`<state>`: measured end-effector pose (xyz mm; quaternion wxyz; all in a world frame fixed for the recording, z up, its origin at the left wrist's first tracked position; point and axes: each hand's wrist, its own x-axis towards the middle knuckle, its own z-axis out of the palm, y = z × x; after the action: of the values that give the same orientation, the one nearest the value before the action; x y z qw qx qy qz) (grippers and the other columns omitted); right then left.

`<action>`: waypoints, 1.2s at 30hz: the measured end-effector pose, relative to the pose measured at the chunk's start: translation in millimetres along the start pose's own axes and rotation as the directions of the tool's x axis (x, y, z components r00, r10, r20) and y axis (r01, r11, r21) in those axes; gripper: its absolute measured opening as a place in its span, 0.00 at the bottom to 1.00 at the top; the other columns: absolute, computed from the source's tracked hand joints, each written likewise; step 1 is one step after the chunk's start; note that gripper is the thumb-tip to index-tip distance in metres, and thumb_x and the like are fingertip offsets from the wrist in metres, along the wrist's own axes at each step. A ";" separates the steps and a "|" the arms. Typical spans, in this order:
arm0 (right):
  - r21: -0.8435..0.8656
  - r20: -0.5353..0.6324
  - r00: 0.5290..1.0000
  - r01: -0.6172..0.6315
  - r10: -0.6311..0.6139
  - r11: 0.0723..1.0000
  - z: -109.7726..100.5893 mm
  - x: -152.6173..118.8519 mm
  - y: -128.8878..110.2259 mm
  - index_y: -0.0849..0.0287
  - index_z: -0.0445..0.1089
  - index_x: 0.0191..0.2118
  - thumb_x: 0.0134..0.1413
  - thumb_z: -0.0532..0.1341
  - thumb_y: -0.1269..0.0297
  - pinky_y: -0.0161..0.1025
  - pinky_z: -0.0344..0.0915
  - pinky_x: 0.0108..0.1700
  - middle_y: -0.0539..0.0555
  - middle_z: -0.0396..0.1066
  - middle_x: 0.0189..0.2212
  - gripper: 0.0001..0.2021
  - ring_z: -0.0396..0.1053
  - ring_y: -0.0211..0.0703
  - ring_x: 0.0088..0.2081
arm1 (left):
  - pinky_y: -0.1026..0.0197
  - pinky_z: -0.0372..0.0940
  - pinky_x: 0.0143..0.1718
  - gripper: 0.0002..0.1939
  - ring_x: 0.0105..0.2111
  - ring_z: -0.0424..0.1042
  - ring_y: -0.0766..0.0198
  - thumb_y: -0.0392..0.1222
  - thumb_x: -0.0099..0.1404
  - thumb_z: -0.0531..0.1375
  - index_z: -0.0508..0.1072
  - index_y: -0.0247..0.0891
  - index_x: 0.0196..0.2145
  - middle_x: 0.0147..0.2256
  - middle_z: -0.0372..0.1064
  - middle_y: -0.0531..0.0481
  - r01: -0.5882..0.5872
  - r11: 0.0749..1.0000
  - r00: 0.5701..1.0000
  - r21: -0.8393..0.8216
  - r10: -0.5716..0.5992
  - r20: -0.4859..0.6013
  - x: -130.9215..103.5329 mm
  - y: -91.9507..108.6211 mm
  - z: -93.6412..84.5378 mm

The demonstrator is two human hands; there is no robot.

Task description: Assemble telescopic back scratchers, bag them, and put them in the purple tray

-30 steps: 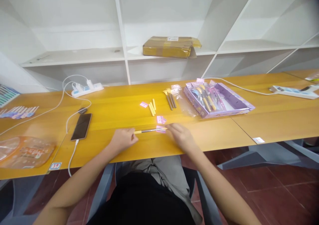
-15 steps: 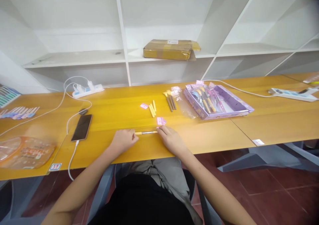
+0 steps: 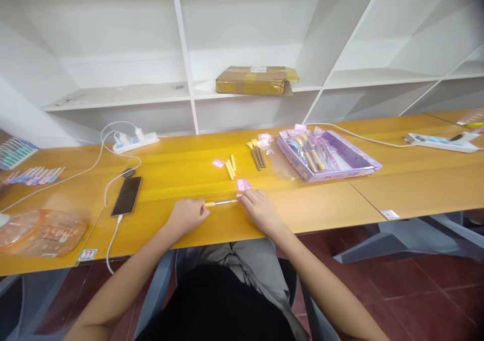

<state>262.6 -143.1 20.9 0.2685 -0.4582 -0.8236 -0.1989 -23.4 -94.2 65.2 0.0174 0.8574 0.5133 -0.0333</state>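
Just below the middle of the frame, we hold a slim rod [image 3: 224, 202] nearly level above the desk [image 3: 170, 175], stretched between both hands. Our left hand [image 3: 188, 215] is curled into a loose fist around its yellow end; our right hand [image 3: 260, 211] has its fingers bunched over the other end, pinching it, so we cannot see the tip. Silver shaft shows between them. Small pink cards [image 3: 242, 184] lie just beyond our right fingers. Near the centre of the frame we have short yellow sticks [image 3: 230, 167] side by side, and right of them brown-handled pieces with yellow heads [image 3: 257, 154]. Right of centre sits a purple tray [image 3: 342, 173] with wrapped pieces [image 3: 312, 152] in its left part. At left, a phone [image 3: 127, 196] lies with a white cable plugged in; in the upper middle, a cardboard box [image 3: 249, 81] rests on a white shelf [image 3: 132, 94].
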 end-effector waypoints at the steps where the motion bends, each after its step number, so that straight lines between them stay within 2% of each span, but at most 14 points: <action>1: -0.014 0.003 1.000 0.011 -0.011 1.000 -0.7 -0.2 0.9 0.57 0.73 0.45 0.79 0.56 0.70 0.44 0.58 0.45 0.55 0.72 0.37 0.09 0.66 0.49 0.40 | 0.56 0.62 0.35 0.19 0.35 0.81 0.50 0.47 0.74 0.53 0.82 0.39 0.41 0.35 0.83 0.38 -0.001 1.000 1.000 0.013 0.001 0.010 0.6 0.3 -1.0; 4: -0.040 0.016 1.000 0.025 -0.024 0.999 -6.6 -7.2 14.5 0.57 0.73 0.44 0.79 0.56 0.69 0.44 0.57 0.45 0.57 0.71 0.37 0.10 0.64 0.50 0.40 | 0.56 0.61 0.34 0.20 0.35 0.82 0.49 0.48 0.74 0.52 0.83 0.40 0.39 0.35 0.83 0.38 0.005 0.999 1.000 0.051 -0.007 0.028 1.4 -8.8 -6.3; 6: -0.074 0.006 1.000 -0.006 0.006 0.997 -15.6 -20.9 37.2 0.57 0.73 0.43 0.78 0.55 0.71 0.44 0.57 0.43 0.57 0.70 0.36 0.10 0.63 0.50 0.39 | 0.57 0.59 0.33 0.21 0.34 0.81 0.49 0.48 0.73 0.52 0.83 0.40 0.38 0.35 0.83 0.39 0.038 0.996 0.999 0.085 -0.039 0.017 -1.0 -28.6 -11.2; 9: -0.150 -0.046 0.995 -0.090 0.084 0.985 -37.8 -58.6 90.2 0.57 0.74 0.44 0.75 0.55 0.74 0.44 0.58 0.43 0.56 0.70 0.35 0.11 0.64 0.49 0.38 | 0.57 0.56 0.30 0.20 0.32 0.80 0.49 0.47 0.71 0.51 0.82 0.39 0.35 0.33 0.83 0.39 0.082 0.984 0.995 0.156 -0.071 -0.075 -12.3 -79.3 -17.7; 12: -0.230 -0.109 0.981 -0.181 0.160 0.956 -65.3 -108.8 145.6 0.56 0.76 0.45 0.73 0.55 0.76 0.44 0.62 0.44 0.57 0.72 0.36 0.13 0.68 0.50 0.40 | 0.56 0.55 0.30 0.18 0.31 0.78 0.50 0.46 0.67 0.51 0.78 0.40 0.28 0.29 0.80 0.40 0.038 0.983 0.974 0.181 0.004 -0.226 -31.6 -134.8 -18.4; 13: -0.242 -0.134 0.975 -0.204 0.176 0.948 -73.7 -124.8 159.7 0.56 0.76 0.44 0.72 0.55 0.76 0.44 0.63 0.43 0.57 0.73 0.36 0.13 0.69 0.50 0.39 | 0.56 0.55 0.30 0.17 0.30 0.77 0.51 0.46 0.66 0.52 0.76 0.40 0.26 0.27 0.78 0.40 0.040 0.983 0.962 0.179 0.010 -0.271 -38.3 -149.1 -17.1; 15: -0.249 -0.134 0.972 -0.223 0.194 0.943 -87.3 -151.0 177.3 0.55 0.77 0.44 0.73 0.56 0.73 0.43 0.64 0.43 0.56 0.73 0.34 0.12 0.71 0.49 0.38 | 0.56 0.54 0.29 0.16 0.28 0.74 0.53 0.45 0.64 0.52 0.72 0.41 0.23 0.24 0.75 0.42 0.007 0.987 0.954 0.161 0.041 -0.295 -49.8 -167.3 -12.6; 19: -0.244 -0.092 0.967 -0.253 0.238 0.936 -100.7 -170.6 177.3 0.55 0.77 0.45 0.74 0.59 0.69 0.44 0.69 0.45 0.57 0.77 0.37 0.08 0.75 0.49 0.41 | 0.56 0.53 0.30 0.15 0.26 0.72 0.55 0.45 0.64 0.51 0.70 0.42 0.23 0.23 0.73 0.44 -0.027 0.994 0.960 0.108 0.056 -0.274 -59.9 -171.0 -5.1; 26: -0.211 -0.168 0.942 -0.321 0.290 0.923 -111.8 -161.0 162.2 0.53 0.77 0.50 0.75 0.61 0.63 0.46 0.73 0.51 0.57 0.80 0.44 0.07 0.78 0.52 0.46 | 0.55 0.53 0.30 0.15 0.26 0.72 0.55 0.45 0.65 0.50 0.68 0.42 0.23 0.24 0.75 0.44 -0.023 0.997 0.963 0.076 0.042 -0.268 -59.5 -160.4 -5.7; 30: -0.145 -0.160 0.934 -0.342 0.319 0.929 -111.4 -167.8 160.4 0.52 0.77 0.49 0.75 0.60 0.64 0.47 0.73 0.52 0.57 0.81 0.45 0.07 0.79 0.52 0.47 | 0.55 0.53 0.30 0.15 0.26 0.72 0.55 0.44 0.66 0.50 0.68 0.42 0.23 0.25 0.75 0.44 -0.030 0.997 0.966 0.071 0.048 -0.254 -61.4 -153.7 -1.7; 36: -0.082 -0.128 0.930 -0.356 0.344 0.931 -103.1 -174.3 155.0 0.53 0.78 0.48 0.75 0.61 0.64 0.48 0.73 0.48 0.57 0.80 0.41 0.07 0.78 0.53 0.44 | 0.55 0.53 0.30 0.16 0.26 0.72 0.54 0.44 0.66 0.50 0.69 0.42 0.23 0.24 0.74 0.43 0.008 0.999 0.968 0.051 0.005 -0.250 -63.3 -149.2 -1.8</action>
<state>498.9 -237.5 4.7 0.3210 -0.5992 -0.7011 -0.2155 -184.7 -79.2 72.4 -0.0697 0.8545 0.5110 0.0616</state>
